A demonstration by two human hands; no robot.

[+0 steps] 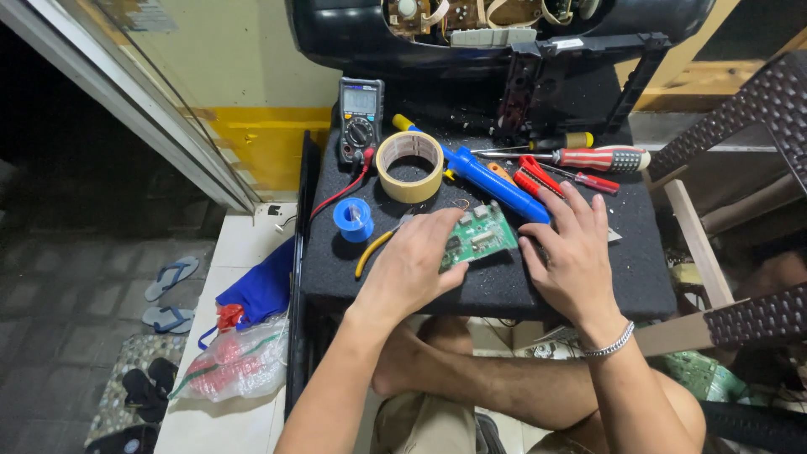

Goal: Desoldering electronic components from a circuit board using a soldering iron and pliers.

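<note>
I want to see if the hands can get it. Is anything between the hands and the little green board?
Nothing visible is. The left hand already lies on the green circuit board, and the right hand rests just beside its right edge, below the blue tool.

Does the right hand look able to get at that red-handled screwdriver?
Probably yes. The right hand lies flat on the black mat, and the red-handled screwdriver sits just beyond its fingertips with only small red tools between.

Both forearms reach forward to the circuit board (477, 237): left hand (414, 267) curled over it, right hand (574, 254) flat beside it, fingers (580, 206) spread.
</note>
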